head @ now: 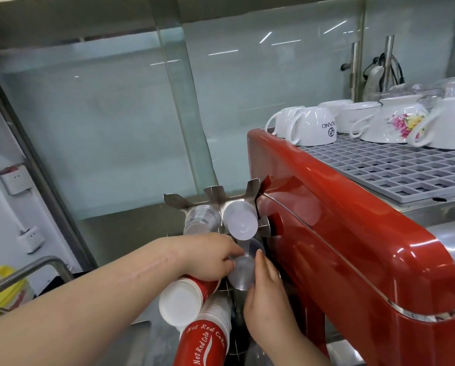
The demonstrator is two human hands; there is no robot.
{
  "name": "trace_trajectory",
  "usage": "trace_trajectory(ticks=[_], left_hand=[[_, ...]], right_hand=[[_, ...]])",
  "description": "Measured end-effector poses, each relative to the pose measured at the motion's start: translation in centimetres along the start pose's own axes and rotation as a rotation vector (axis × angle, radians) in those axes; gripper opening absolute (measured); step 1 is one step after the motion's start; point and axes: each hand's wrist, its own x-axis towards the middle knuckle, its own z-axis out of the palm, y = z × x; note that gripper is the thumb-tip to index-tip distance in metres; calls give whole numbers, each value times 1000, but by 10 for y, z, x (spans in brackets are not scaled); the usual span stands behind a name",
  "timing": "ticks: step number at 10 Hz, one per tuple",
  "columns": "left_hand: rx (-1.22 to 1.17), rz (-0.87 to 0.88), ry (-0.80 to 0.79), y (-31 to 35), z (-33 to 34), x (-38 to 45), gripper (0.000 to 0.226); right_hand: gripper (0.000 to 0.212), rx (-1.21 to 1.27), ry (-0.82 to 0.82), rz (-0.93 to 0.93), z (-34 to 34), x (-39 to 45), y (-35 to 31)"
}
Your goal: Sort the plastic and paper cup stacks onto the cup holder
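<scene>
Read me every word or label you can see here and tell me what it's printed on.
"Net Red Cola" in white, curving near the rim of the red paper cup at the bottom.
"Net Red Cola" again, running lengthwise on the same cup.
"ONVO..." printed upside down above a round logo on the white cup lying on the red machine; the last letters are unclear.
The flowered bowl carries only a picture, no words.

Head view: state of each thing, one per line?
Cup holder: metal, beside the red machine, partly filled.
Clear stack: in a rear slot.
Frosted stack: in the slot next to it.
Held plastic stack: both hands on it, at the holder.
Left hand: grip on that stack.
Right hand: grip on that stack.
Paper stacks: red, lying tilted, bases towards camera.
Mugs: upside down on the machine's grid.
</scene>
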Motion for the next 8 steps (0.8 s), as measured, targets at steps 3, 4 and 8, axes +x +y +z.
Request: trace_trajectory(ticks=[3,4,8], left_hand=[[20,-6,-49,-4,-2,0,38],[47,-7,-62,0,-6,-9,39],[-91,34,49,-9,-11,-50,37]], right_hand=[[65,-8,49,5,1,-2,0],[66,-19,58,11,-1,-6,-7],[43,-341,-33,231,-25,-6,-41]])
